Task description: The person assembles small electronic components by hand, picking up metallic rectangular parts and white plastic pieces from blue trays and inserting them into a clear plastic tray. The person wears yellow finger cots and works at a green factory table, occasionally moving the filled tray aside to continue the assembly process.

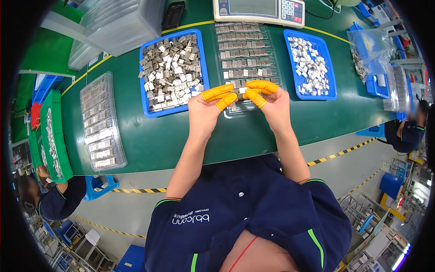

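Observation:
My left hand point(206, 106) and my right hand point(274, 105) meet over the near end of a clear plastic tray point(229, 114). Yellow finger cots cover the thumbs and some fingers of both. Between the fingertips is a small silver and white metal-cased connector point(242, 90); both hands pinch at it, and the fingers partly hide it. Rows of similar grey pieces point(247, 62) fill the tray beyond my hands. To the left, a blue tray point(205, 59) holds a heap of loose silver pieces. A smaller blue tray point(333, 77) on the right holds white-and-silver pieces with thin leads.
A digital scale point(253, 18) stands behind the middle tray. Further left lie a filled clear tray point(118, 136), stacked clear trays point(122, 27) and a green bin point(63, 158). A black object point(173, 15) lies at the back. Other people sit at both sides.

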### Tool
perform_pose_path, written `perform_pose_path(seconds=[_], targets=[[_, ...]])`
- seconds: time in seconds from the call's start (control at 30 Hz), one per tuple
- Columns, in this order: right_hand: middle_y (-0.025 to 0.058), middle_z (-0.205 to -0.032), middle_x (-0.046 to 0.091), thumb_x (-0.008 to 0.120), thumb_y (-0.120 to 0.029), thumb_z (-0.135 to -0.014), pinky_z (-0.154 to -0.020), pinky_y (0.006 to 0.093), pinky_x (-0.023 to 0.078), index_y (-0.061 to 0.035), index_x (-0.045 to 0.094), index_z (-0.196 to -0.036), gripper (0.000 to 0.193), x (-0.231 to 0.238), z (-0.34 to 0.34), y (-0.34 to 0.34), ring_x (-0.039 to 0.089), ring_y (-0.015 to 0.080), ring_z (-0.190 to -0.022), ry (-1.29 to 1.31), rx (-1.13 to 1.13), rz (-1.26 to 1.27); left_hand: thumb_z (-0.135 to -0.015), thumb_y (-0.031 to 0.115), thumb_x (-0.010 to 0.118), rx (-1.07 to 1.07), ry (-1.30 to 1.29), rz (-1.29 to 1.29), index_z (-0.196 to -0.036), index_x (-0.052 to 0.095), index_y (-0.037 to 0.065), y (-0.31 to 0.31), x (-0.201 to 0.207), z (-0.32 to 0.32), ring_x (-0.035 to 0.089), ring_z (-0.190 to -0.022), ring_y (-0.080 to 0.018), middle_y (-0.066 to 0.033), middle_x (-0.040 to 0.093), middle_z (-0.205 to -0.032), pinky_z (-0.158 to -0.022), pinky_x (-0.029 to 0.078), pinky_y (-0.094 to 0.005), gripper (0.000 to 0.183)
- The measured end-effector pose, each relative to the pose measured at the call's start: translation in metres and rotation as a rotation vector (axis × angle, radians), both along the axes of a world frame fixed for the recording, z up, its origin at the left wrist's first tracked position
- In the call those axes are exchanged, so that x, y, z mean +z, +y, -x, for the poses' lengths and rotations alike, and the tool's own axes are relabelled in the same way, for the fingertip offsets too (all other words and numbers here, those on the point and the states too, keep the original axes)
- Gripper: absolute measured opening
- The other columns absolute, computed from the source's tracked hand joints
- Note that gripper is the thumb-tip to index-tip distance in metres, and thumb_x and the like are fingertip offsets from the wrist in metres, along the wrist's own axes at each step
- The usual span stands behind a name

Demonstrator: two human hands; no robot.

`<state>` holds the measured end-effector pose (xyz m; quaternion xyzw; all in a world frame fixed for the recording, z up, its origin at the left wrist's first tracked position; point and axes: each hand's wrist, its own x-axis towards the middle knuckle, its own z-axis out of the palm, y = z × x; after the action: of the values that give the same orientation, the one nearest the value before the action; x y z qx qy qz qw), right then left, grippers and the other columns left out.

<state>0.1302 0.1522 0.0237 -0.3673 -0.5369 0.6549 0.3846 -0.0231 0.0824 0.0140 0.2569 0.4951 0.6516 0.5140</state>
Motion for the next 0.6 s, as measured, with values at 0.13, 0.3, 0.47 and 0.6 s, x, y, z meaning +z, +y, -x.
perform_pose_path(seconds=[0.13, 0.3, 0.47, 0.6], targets=[[0.0102, -0.097, 0.065, 0.068, 0.000, -0.077, -0.083, 0.0268, 0.048, 0.0045, 0.063, -0.100, 0.024, 0.006, -0.003, 0.001, 0.062, 0.0148, -0.088, -0.058, 0.075, 0.031, -0.078, -0.003, 0.067, -0.035, 0.009, -0.033, -0.102, 0.063, -0.007, -0.001, -0.001, -0.001, 0.065, -0.079, -0.0175, -0.0132, 0.067, -0.091, -0.070, 0.053, -0.0262, 0.025], [0.0094, -0.097, 0.066, 0.068, -0.002, -0.077, -0.082, 0.0260, 0.048, 0.0037, 0.064, -0.099, 0.023, 0.003, -0.011, 0.003, 0.062, 0.0146, -0.088, 0.001, 0.164, 0.094, -0.078, -0.001, 0.067, -0.149, -0.047, -0.046, -0.100, 0.064, -0.006, -0.003, -0.005, 0.001, 0.065, -0.075, -0.0156, -0.0124, 0.067, -0.087, -0.069, 0.052, -0.0254, 0.023], [0.0084, -0.093, 0.065, 0.071, -0.002, -0.074, -0.080, 0.0264, 0.049, 0.0035, 0.064, -0.096, 0.024, 0.001, -0.019, -0.005, 0.062, 0.0153, -0.085, 0.153, 0.254, 0.304, -0.079, 0.001, 0.067, -0.318, -0.214, -0.020, -0.099, 0.065, -0.005, -0.007, -0.005, 0.003, 0.065, -0.072, -0.0157, -0.0118, 0.068, -0.084, -0.068, 0.052, -0.0251, 0.022], [0.0064, -0.088, 0.063, 0.073, 0.000, -0.071, -0.076, 0.0253, 0.049, 0.0035, 0.065, -0.090, 0.020, 0.007, -0.030, -0.017, 0.061, 0.0141, -0.082, 0.190, 0.301, 0.396, -0.078, 0.001, 0.068, -0.325, -0.219, 0.028, -0.100, 0.064, -0.005, -0.025, 0.003, -0.014, 0.064, -0.068, -0.0159, -0.0114, 0.066, -0.080, -0.066, 0.052, -0.0248, 0.023]])
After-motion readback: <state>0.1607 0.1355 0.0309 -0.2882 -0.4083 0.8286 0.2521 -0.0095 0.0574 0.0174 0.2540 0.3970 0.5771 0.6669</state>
